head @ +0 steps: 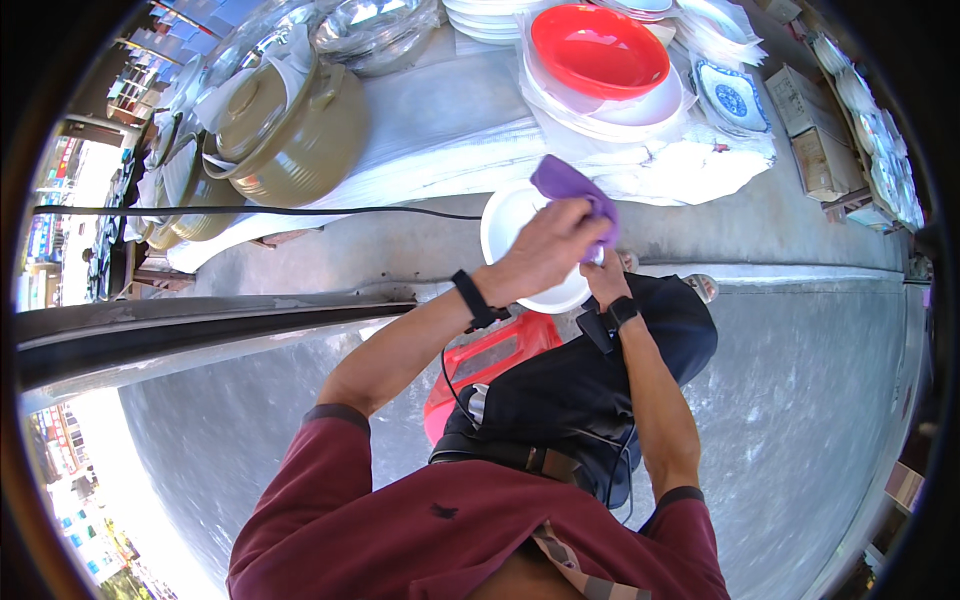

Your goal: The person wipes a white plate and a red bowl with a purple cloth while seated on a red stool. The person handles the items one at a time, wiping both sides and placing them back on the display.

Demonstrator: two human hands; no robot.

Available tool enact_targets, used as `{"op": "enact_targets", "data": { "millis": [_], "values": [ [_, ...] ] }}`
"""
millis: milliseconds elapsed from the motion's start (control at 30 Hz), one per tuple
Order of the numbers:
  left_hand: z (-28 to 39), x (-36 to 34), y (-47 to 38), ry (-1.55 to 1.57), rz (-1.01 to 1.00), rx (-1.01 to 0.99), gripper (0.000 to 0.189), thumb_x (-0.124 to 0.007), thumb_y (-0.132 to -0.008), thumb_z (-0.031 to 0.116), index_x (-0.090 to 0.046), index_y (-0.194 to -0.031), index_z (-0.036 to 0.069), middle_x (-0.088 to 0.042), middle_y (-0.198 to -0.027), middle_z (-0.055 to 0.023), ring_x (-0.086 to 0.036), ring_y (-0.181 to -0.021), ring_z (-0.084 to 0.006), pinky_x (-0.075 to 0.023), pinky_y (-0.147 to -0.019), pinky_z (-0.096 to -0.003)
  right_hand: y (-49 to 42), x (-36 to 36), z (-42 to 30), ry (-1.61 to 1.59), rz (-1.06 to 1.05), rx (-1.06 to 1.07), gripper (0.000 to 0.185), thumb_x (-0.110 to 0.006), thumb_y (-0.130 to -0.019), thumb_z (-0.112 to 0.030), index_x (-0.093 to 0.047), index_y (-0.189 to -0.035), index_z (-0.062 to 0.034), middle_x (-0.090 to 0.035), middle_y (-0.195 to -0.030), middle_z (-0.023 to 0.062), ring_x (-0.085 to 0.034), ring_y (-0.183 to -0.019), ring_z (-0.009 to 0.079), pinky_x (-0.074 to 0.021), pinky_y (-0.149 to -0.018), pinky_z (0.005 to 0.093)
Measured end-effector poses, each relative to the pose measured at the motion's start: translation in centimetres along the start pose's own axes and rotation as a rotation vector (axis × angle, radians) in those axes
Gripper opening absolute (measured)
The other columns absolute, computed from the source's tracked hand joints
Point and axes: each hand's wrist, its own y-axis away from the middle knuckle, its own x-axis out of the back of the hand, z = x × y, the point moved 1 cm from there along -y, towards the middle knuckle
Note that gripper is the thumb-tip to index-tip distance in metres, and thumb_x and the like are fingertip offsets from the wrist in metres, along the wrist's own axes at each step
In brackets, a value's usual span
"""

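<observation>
A purple cloth (574,191) is bunched in my left hand (544,244), whose fingers close on it above a round white dish (502,225). My right hand (606,281) grips the right side of the dish, close to the lower end of the cloth; its fingertips are partly hidden. The dish is held over the floor in front of my knees, and my left hand and the cloth cover much of it. Each wrist wears a black band.
A red bowl (600,51) sits on stacked white plates (637,112) on the covered table. Lidded brown pots (315,142) stand at left. A black cable (337,211) runs toward the dish. A red plastic stool (517,341) is by my legs; cardboard boxes (821,161) lie at right.
</observation>
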Motion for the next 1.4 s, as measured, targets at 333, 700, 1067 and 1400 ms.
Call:
{"op": "enact_targets", "data": {
  "millis": [333, 700, 1067, 1400],
  "values": [
    [-4.5, -2.0, -1.3, -0.490, -0.146, -0.015, 0.037, -0.069, -0.081, 0.016, -0.062, -0.117, 0.015, -0.056, -0.103, -0.0090, -0.058, -0.106, -0.0267, -0.0405, -0.101, -0.0449, 0.1, 0.7, 1.0, -0.056, -0.108, 0.002, 0.069, -0.052, -0.081, 0.000, -0.041, -0.149, 0.0014, -0.060, -0.131, 0.0154, -0.059, -0.116, 0.0230, -0.0450, -0.099, 0.0313],
    [-10.5, -1.0, 6.9, -0.160, 0.042, 0.967, 0.054, -0.068, -0.088, 0.051, -0.060, -0.119, 0.008, -0.069, -0.107, -0.0193, -0.067, -0.099, -0.0418, -0.0524, -0.085, -0.0511, 1.1, -0.1, -1.1, -0.056, -0.088, 0.017, 0.073, -0.051, -0.079, 0.004, -0.041, -0.151, -0.0054, -0.060, -0.133, 0.0161, -0.057, -0.123, 0.0238, -0.0443, -0.103, 0.0327],
    [-3.9, -5.1, 12.9, 1.077, -0.106, 1.406, 0.061, -0.060, -0.094, 0.060, -0.067, -0.100, 0.000, -0.070, -0.080, -0.0129, -0.069, -0.065, -0.0200, -0.0565, -0.058, -0.0308, 0.9, 0.0, -1.7, -0.318, 0.085, -0.020, 0.075, -0.045, -0.080, 0.012, -0.040, -0.152, -0.0075, -0.060, -0.132, 0.0131, -0.058, -0.116, 0.0217, -0.0473, -0.097, 0.0317],
    [-8.0, -6.3, 19.8, 0.133, -0.478, 1.012, 0.039, -0.068, -0.082, 0.027, -0.067, -0.114, 0.005, -0.073, -0.101, -0.0211, -0.067, -0.104, -0.0389, -0.0532, -0.090, -0.0464, -0.8, 1.5, 0.1, -0.646, 0.311, -0.113, 0.056, -0.061, -0.076, 0.007, -0.053, -0.131, 0.0010, -0.065, -0.114, 0.0113, -0.065, -0.101, 0.0272, -0.0531, -0.089, 0.0371]
  ]
}}
